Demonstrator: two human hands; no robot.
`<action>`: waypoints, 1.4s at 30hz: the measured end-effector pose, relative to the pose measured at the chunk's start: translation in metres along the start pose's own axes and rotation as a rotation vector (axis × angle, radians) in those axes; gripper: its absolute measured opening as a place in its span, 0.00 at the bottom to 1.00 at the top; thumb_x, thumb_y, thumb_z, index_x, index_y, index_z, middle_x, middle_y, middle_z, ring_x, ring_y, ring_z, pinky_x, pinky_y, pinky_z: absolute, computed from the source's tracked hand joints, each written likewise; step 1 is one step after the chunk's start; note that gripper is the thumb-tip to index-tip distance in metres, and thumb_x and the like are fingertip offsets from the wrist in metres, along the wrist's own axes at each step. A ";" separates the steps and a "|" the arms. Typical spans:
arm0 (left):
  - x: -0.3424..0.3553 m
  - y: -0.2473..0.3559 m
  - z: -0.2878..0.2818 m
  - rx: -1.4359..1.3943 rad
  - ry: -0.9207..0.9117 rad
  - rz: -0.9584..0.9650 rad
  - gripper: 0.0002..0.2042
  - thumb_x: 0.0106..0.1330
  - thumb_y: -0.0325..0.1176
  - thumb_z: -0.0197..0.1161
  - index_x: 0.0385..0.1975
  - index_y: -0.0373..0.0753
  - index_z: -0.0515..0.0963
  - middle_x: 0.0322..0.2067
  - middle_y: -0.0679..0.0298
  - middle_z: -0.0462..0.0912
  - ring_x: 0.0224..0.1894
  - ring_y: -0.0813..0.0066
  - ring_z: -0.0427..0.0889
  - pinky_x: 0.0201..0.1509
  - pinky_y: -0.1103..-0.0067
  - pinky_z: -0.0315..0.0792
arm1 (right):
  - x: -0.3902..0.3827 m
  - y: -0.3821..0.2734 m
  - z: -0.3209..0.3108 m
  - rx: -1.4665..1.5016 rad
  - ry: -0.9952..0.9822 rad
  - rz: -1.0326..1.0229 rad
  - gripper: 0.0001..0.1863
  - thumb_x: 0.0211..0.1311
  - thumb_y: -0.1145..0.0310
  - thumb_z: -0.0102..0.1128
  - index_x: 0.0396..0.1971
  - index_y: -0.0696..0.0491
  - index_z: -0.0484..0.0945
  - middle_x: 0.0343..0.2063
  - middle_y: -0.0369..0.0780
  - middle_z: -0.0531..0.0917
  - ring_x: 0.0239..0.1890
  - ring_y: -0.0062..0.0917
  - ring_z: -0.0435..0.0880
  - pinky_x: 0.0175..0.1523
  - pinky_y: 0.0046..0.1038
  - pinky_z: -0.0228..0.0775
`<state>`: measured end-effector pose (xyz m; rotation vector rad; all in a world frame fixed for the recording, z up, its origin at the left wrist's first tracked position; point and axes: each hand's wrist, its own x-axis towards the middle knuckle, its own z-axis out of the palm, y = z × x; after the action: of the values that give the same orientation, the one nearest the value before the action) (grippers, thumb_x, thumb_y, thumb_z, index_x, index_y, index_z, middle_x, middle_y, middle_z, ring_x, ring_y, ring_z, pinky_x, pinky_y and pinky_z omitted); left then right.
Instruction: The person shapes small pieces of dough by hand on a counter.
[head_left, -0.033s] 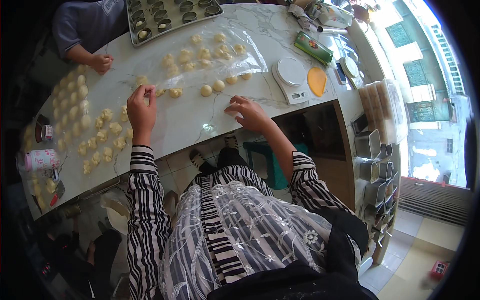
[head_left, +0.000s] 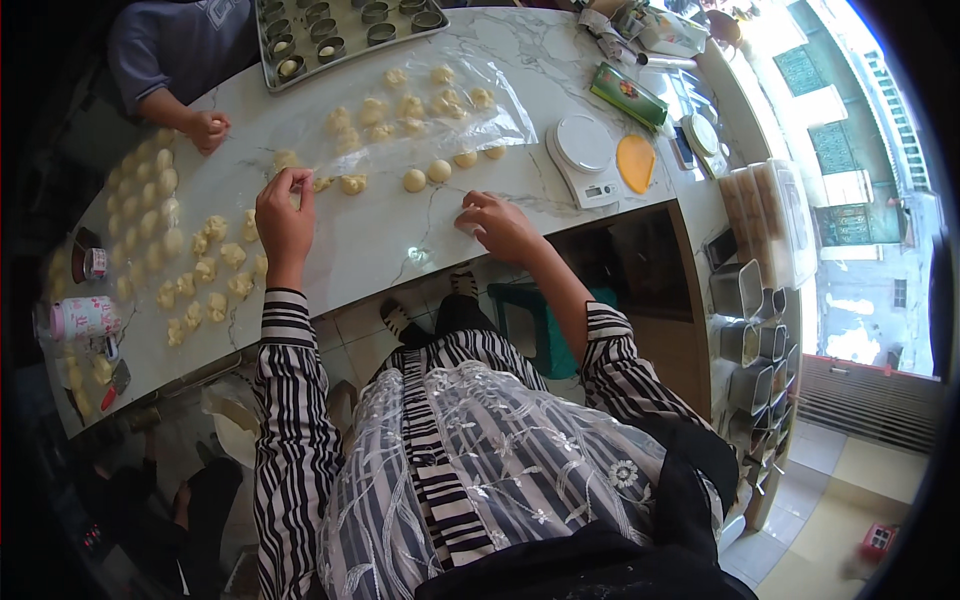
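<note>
My left hand (head_left: 285,225) has thumb and fingers pinched together over the marble counter (head_left: 370,230), beside rough dough pieces (head_left: 354,184); whatever is between its fingertips is mostly hidden. My right hand (head_left: 500,230) hovers near the counter's front edge with fingers apart and curved, below a row of smooth dough balls (head_left: 439,171). More rough lumps (head_left: 234,255) lie left of my left hand, and rows of smooth balls (head_left: 150,221) lie farther left. Dough pieces on a clear plastic sheet (head_left: 507,125) are beyond my hands.
A co-worker's closed hand (head_left: 208,131) rests at upper left, near a metal tray (head_left: 350,70) with rings. A white scale (head_left: 585,145) and orange scraper (head_left: 635,163) are to my right, with plastic boxes (head_left: 760,225) and metal tins (head_left: 740,345) beyond. A green stool (head_left: 555,345) stands below.
</note>
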<state>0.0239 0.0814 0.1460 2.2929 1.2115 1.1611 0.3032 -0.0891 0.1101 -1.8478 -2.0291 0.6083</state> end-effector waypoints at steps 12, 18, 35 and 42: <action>0.000 0.003 -0.008 0.001 0.006 0.017 0.03 0.61 0.27 0.61 0.31 0.36 0.77 0.27 0.60 0.82 0.30 0.65 0.81 0.37 0.73 0.73 | 0.004 -0.016 0.016 -0.222 0.369 0.321 0.22 0.47 0.56 0.69 0.41 0.51 0.80 0.35 0.41 0.80 0.35 0.38 0.82 0.42 0.37 0.72; 0.004 0.006 -0.004 -0.022 0.008 0.013 0.03 0.61 0.27 0.61 0.32 0.36 0.77 0.27 0.60 0.82 0.30 0.65 0.82 0.37 0.74 0.73 | 0.021 0.016 0.042 0.415 0.596 0.030 0.15 0.45 0.74 0.67 0.37 0.55 0.80 0.32 0.39 0.82 0.32 0.31 0.83 0.41 0.29 0.74; -0.001 -0.005 -0.014 -0.001 0.039 -0.008 0.03 0.61 0.28 0.60 0.30 0.37 0.76 0.27 0.61 0.81 0.29 0.65 0.81 0.37 0.72 0.72 | 0.024 0.017 0.066 0.359 0.878 0.174 0.11 0.51 0.80 0.58 0.37 0.56 0.78 0.25 0.41 0.81 0.30 0.30 0.83 0.38 0.28 0.72; 0.001 -0.005 -0.008 -0.039 0.028 -0.023 0.03 0.62 0.29 0.60 0.31 0.37 0.76 0.26 0.61 0.81 0.30 0.65 0.81 0.37 0.72 0.72 | 0.023 -0.001 0.081 0.273 0.863 0.130 0.12 0.52 0.82 0.57 0.37 0.57 0.77 0.26 0.44 0.79 0.29 0.37 0.80 0.37 0.31 0.72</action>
<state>0.0153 0.0847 0.1487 2.2363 1.2112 1.2016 0.2580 -0.0742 0.0404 -1.6653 -1.2040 0.0615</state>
